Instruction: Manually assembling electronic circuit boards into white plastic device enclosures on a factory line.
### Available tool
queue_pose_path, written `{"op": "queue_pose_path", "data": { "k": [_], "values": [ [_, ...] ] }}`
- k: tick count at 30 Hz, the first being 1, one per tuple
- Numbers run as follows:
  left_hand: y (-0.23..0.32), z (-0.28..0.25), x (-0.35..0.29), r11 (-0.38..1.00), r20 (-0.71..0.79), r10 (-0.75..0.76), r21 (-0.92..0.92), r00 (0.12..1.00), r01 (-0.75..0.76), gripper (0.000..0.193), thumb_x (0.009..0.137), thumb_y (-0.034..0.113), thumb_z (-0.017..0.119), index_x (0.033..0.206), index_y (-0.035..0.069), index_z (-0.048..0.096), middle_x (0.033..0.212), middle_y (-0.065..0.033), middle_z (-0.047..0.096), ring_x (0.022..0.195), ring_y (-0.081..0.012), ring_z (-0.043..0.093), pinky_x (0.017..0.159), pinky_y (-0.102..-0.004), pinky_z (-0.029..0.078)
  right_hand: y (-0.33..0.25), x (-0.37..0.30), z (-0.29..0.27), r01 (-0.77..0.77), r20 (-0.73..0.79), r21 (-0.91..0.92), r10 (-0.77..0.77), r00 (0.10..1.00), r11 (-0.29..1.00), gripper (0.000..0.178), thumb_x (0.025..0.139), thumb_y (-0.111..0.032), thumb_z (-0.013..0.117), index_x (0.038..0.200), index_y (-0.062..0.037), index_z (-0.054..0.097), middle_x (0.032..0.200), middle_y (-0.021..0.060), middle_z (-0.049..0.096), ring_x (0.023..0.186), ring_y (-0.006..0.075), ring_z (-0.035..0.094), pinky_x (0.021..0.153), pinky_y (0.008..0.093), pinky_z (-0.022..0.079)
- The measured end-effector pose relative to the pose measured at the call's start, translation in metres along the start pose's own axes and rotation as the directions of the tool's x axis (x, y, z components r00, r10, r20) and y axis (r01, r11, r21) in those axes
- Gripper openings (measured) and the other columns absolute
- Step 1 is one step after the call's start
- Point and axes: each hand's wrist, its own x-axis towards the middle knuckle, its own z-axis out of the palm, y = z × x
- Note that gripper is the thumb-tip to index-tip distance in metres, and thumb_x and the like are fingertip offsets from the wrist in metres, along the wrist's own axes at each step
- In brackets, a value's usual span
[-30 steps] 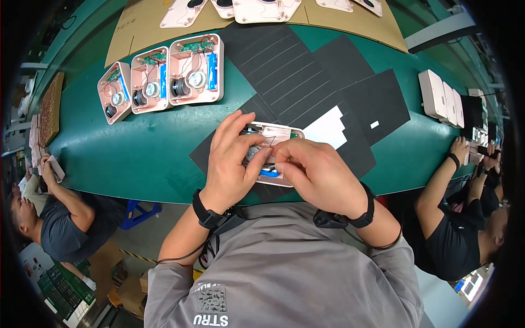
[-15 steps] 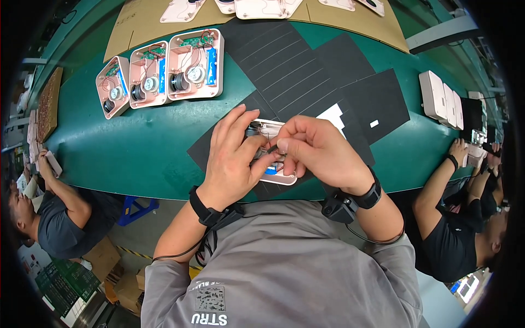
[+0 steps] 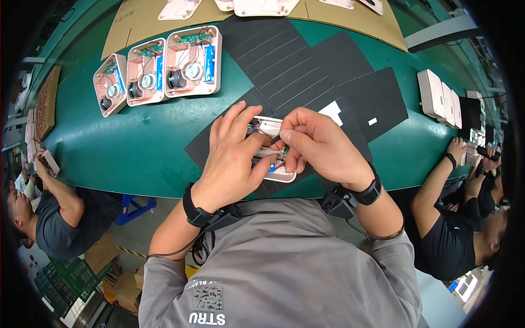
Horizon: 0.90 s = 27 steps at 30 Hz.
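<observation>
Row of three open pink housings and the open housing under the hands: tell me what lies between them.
In the head view: first green tabletop, then black sheet, then the left hand, which lies partly over the nearer housing.

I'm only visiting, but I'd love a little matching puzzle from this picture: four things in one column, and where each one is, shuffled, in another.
Things:
1. small black piece
2. small white rectangle
3. three open pink cases
4. brown cardboard

Places:
A. under pale pink panels, along the far side of the table
B. in a row at the upper left of the green tabletop
C. in the fingertips of the right hand
D. lying on a black sheet

Right pairs: 1-C, 2-D, 3-B, 4-A
</observation>
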Motion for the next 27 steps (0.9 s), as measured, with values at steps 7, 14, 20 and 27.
{"op": "queue_pose_path", "data": {
  "k": [7, 14, 20, 27],
  "values": [
    [-0.01, 0.0, -0.005, 0.978, -0.051, 0.032, -0.204, 0.998, -0.042, 0.009, 0.085, 0.013, 0.08, 0.09, 0.007, 0.076, 0.149, -0.0187, 0.059, 0.149, -0.044, 0.043, 0.12, -0.0582, 0.031, 0.005, -0.003, -0.001, 0.005, -0.005, 0.015, -0.005, 1.0, 1.0, 0.01, 0.111, -0.011, 0.055, 0.112, -0.0006, 0.055, 0.1, 0.0104, 0.074, 0.067, 0.0091, 0.071, 0.056, 0.0219, 0.054],
    [-0.006, 0.012, -0.012, 0.999, -0.106, 0.041, -0.028, 0.993, -0.044, 0.015, 0.082, 0.018, 0.083, 0.078, 0.006, 0.075, 0.15, -0.0194, 0.058, 0.148, -0.0444, 0.043, 0.119, -0.0617, 0.031, 0.004, -0.004, 0.002, 0.016, -0.021, -0.022, -0.017, 1.0, 1.0, 0.01, 0.112, -0.011, 0.054, 0.112, -0.0012, 0.055, 0.1, 0.0099, 0.074, 0.066, 0.0089, 0.07, 0.056, 0.0216, 0.053],
    [-0.002, 0.013, -0.014, 0.999, -0.12, 0.036, 0.017, 0.992, -0.034, 0.023, 0.081, 0.022, 0.085, 0.073, 0.003, 0.074, 0.15, -0.0198, 0.058, 0.148, -0.0432, 0.044, 0.118, -0.0643, 0.03, 0.006, -0.004, 0.003, 0.036, -0.031, -0.059, -0.037, 0.999, 0.998, 0.009, 0.112, -0.011, 0.053, 0.112, -0.0016, 0.055, 0.1, 0.0092, 0.074, 0.067, 0.0083, 0.069, 0.056, 0.0219, 0.053],
    [-0.009, 0.021, -0.011, 0.994, -0.174, 0.101, 0.064, 0.98, -0.091, 0.022, 0.078, 0.018, 0.087, 0.07, 0.005, 0.072, 0.149, -0.0193, 0.059, 0.147, -0.0424, 0.045, 0.118, -0.064, 0.031, 0.006, -0.007, -0.007, 0.159, -0.079, -0.197, -0.178, 0.981, 0.967, 0.008, 0.111, -0.01, 0.053, 0.109, -0.0019, 0.056, 0.102, 0.0088, 0.073, 0.071, 0.0074, 0.068, 0.061, 0.0227, 0.054]
  ]
}}
